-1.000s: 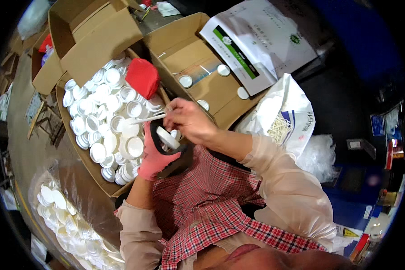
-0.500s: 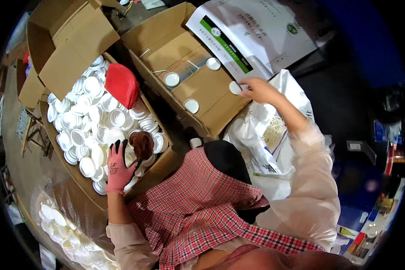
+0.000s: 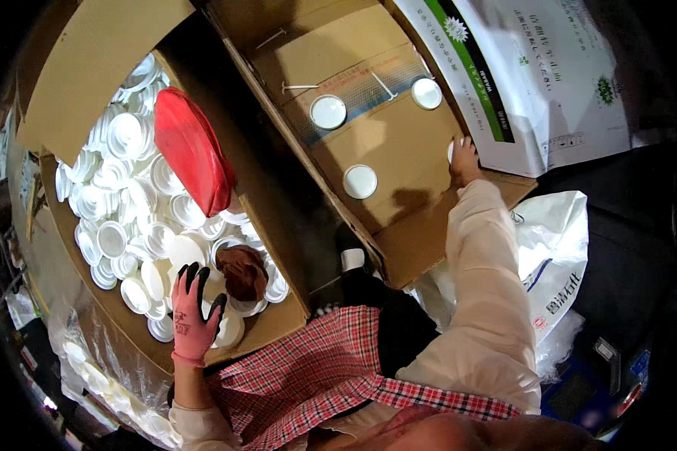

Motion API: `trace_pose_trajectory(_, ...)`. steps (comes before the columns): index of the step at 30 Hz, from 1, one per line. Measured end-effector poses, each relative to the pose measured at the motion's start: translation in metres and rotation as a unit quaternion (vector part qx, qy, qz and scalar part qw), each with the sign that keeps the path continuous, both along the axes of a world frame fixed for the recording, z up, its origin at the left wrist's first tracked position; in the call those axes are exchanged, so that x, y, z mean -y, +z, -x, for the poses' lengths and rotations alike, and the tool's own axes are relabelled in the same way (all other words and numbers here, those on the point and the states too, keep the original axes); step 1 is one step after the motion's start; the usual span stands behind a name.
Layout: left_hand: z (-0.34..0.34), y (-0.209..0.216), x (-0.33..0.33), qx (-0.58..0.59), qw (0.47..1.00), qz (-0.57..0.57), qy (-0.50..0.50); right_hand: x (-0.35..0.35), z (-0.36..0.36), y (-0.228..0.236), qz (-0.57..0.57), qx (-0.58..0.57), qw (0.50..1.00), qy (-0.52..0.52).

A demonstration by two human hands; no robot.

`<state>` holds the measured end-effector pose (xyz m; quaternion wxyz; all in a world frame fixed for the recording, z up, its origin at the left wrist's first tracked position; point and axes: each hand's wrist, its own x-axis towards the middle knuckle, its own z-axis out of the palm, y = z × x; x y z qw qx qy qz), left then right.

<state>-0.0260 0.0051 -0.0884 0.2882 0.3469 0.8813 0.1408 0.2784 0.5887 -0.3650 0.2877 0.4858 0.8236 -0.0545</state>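
Note:
My left hand, in a pink glove with black fingertips, rests open over a heap of white plastic lids in a cardboard box. Its fingers are apart, and a round white lid lies beside the thumb. My bare right hand reaches down into a second cardboard box, fingers on a white lid near the right wall. Most of that lid is hidden by the hand. Three more lids lie apart on this box's bottom, one being the nearer lid.
A red pouch-like thing and a crumpled brown cloth lie on the heap. Thin white sticks lie in the second box. Beyond its right wall is a printed white sheet; a white plastic sack stands nearer me.
My right hand has carried its lid from above the box's near right edge down into the box. The view has shifted closer to the boxes. My left hand stays over the heap.

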Motion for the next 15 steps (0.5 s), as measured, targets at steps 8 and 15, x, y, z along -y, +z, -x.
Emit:
trace_pose_trajectory(8, 0.021, -0.016, -0.008, -0.002, 1.0, -0.01, -0.017, -0.025, 0.106, -0.005, 0.007, -0.15, 0.972, 0.181)
trace_pose_trajectory(15, 0.03, 0.004, 0.015, 0.027, 0.979, -0.11, 0.169, 0.072, 0.209, 0.188, 0.335, -0.507, 0.79, 0.078)
